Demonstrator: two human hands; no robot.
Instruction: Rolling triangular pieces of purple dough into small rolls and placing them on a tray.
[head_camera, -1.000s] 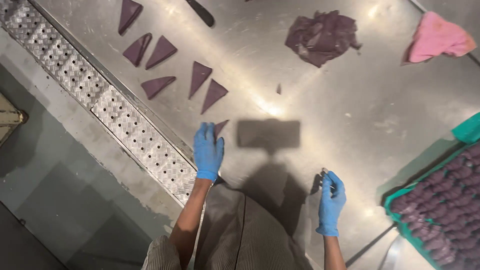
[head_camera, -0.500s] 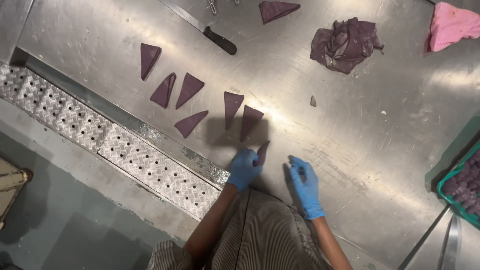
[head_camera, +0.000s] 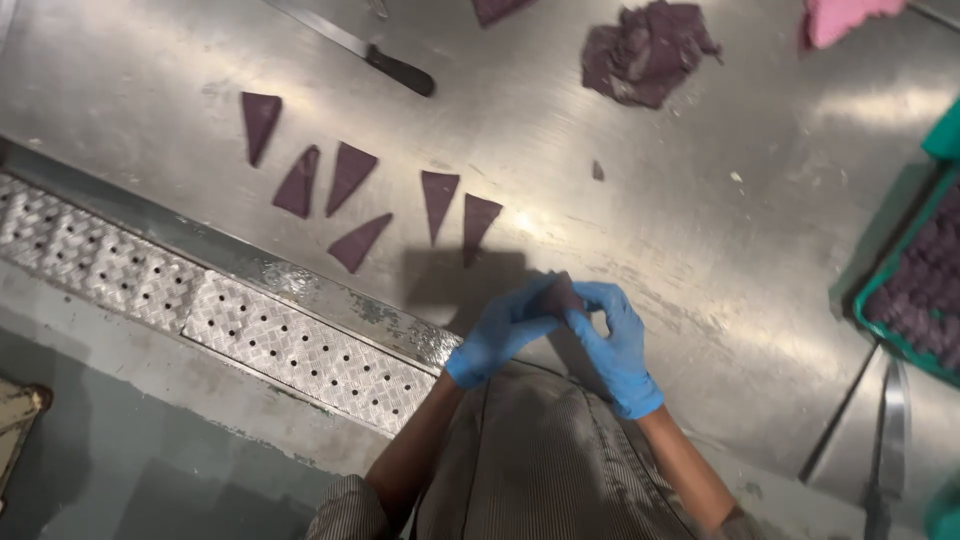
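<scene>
Both my hands wear blue gloves and meet above the near edge of the steel table (head_camera: 700, 230). My left hand (head_camera: 505, 330) and my right hand (head_camera: 612, 340) pinch a small purple dough piece (head_camera: 560, 293) between their fingertips. Just beyond them lie several flat purple dough triangles (head_camera: 438, 198) spread over the table. A lump of purple dough (head_camera: 645, 52) sits at the far side.
A black-handled knife (head_camera: 380, 62) lies at the far left. A pink cloth (head_camera: 840, 18) is at the top right. A green crate (head_camera: 915, 270) holding purple pieces stands at the right edge. A perforated metal grate (head_camera: 200, 300) runs along the table's near left side.
My hands have come together from apart and now hold a purple dough piece between them. The camera view has shifted so the triangles sit farther left.
</scene>
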